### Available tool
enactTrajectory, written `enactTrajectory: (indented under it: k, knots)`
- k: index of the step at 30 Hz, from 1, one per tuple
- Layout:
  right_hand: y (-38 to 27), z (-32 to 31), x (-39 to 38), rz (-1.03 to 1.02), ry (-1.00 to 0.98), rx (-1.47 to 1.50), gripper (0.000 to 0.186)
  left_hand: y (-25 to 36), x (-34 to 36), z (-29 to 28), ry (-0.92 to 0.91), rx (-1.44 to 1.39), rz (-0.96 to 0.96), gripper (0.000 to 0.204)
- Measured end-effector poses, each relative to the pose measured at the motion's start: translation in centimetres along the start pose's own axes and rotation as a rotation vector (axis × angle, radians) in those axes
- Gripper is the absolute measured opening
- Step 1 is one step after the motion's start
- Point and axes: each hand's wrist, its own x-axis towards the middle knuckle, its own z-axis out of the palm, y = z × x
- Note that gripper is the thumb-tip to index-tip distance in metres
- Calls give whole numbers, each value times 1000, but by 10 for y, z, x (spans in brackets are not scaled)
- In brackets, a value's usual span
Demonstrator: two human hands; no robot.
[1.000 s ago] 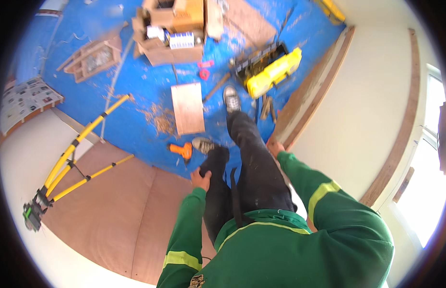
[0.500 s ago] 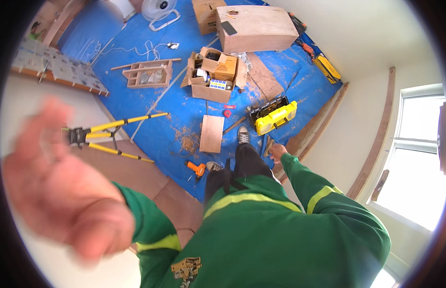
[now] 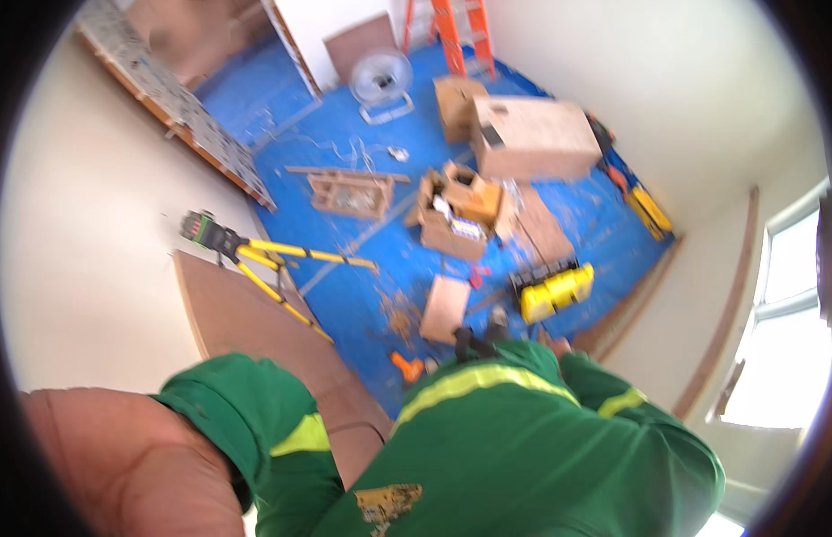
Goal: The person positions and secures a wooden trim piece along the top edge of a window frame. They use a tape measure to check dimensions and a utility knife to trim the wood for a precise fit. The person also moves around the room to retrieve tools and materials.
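Note:
My left hand [image 3: 121, 465] fills the lower left corner, raised close to the camera. Its fingers run out of view, and whether they hold anything cannot be made out. Beyond it stands a yellow tripod [image 3: 277, 251] with a dark device [image 3: 210, 234] on its head. My right hand [image 3: 556, 344] hangs low by my right side, mostly hidden by my green jacket and blurred; its grip is unclear. The yellow and black toolbox [image 3: 557, 294] is the nearest thing to it. An orange power drill [image 3: 407, 366] lies on the floor by my feet.
Blue sheeting [image 3: 344, 295] covers the floor. On it are a cardboard box of supplies [image 3: 452, 237], a flat board [image 3: 445, 309], a wooden tray [image 3: 349, 195], a large plywood box [image 3: 541, 139] and a cable reel [image 3: 380, 79]. An orange ladder [image 3: 461, 36] stands at the back.
The view has tilted up, bringing the orange ladder into sight. My left hand, spread in front of the tripod before, has dropped to the lower left corner. My right hand is now largely covered.

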Motion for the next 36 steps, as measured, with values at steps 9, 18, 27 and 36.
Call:
enactTrajectory:
  k: [9, 18, 27, 36]
  knots:
    - [-15, 0, 14, 97, 134, 258, 33, 3, 2, -30, 26, 144, 18, 38]
    - [-3, 51, 11, -170, 372, -226, 34, 13, -11, -27, -17, 217, 20, 35]
    - [-13, 63, -81, 445, 156, 1256, 35, 61, -301, -46, -684, 295, -1385, 40]
    - [-40, 143, -231, 644, -14, 1008, 39, 264, -475, -114, -1655, -452, -1946, 44]
